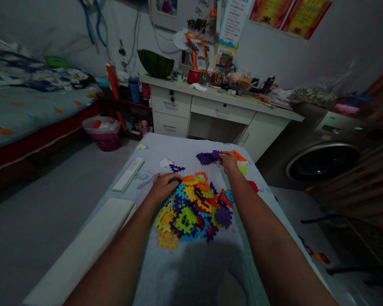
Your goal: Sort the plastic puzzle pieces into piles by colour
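A heap of colourful plastic building pieces with toothed edges (190, 193) lies on the cloth-covered table. My left hand (164, 187) rests at the heap's upper left edge, fingers stretched over the pieces and thumb apart from them. Farther back on the right, my right hand (229, 161) has its fingers closed at the right end of some purple toothed pieces (207, 157). Those pieces lie close together; whether they are joined is unclear. Beside that hand are orange pieces (239, 156) and a green piece (242, 169). A purple frame piece (176, 168) lies behind my left hand.
A long white box (128, 174) and a larger white slab (86, 250) lie along the table's left side. Beyond stands a cluttered desk (174, 102), with a washing machine (322, 144) to its right. A pink bin (102, 134) and a bed (35, 110) are at left.
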The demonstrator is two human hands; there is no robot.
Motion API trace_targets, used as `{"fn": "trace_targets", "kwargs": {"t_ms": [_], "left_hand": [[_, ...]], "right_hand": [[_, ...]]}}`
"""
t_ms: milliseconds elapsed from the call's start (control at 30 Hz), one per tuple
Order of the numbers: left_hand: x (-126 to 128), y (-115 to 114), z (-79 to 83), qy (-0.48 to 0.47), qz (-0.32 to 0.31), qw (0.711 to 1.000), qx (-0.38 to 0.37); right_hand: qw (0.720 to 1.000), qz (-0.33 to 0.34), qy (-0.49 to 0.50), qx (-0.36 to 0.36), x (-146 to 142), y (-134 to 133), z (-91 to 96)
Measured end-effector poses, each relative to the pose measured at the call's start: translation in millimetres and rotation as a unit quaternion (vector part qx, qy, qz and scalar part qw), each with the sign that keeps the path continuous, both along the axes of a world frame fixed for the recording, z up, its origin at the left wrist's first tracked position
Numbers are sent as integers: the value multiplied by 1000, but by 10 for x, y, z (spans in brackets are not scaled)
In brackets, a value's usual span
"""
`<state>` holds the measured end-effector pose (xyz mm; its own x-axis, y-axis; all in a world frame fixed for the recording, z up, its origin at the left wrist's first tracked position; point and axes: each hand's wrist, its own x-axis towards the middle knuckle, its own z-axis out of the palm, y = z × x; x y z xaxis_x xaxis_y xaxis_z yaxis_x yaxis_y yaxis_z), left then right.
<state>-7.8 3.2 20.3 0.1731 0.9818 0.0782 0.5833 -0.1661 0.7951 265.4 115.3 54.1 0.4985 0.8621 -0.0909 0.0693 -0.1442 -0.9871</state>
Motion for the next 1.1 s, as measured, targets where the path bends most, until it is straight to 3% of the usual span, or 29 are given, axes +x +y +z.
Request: {"fn": "trace_targets", "kwargs": {"t_ms": [200, 433, 667, 767, 833, 933, 1033, 1100], "left_hand": [[6, -20, 42, 2, -3, 1000, -2], [3, -11, 28, 6, -6, 1000, 4], [2, -20, 45, -1, -3, 1000, 5], [4, -23, 56, -4, -6, 1000, 2], [5, -19, 55, -4, -6, 1000, 1], [5, -9, 41, 0, -3, 1000, 5], [2, 1, 19, 3, -5, 1000, 8], [-2, 6, 2, 4, -6, 1000, 10]], "right_hand": [[999, -13, -45, -13, -23, 132, -186], [984, -8, -180, -12, 29, 223, -327], [953, 17, -302, 20, 35, 102, -264], [931, 109, -345, 49, -29, -10, -173], [903, 225, -361, 52, -91, -96, -112], [828, 376, -415, 31, -188, -217, -53], [769, 418, -484, 0, -255, -302, -40], [753, 417, -509, -16, -275, -338, -44]]}}
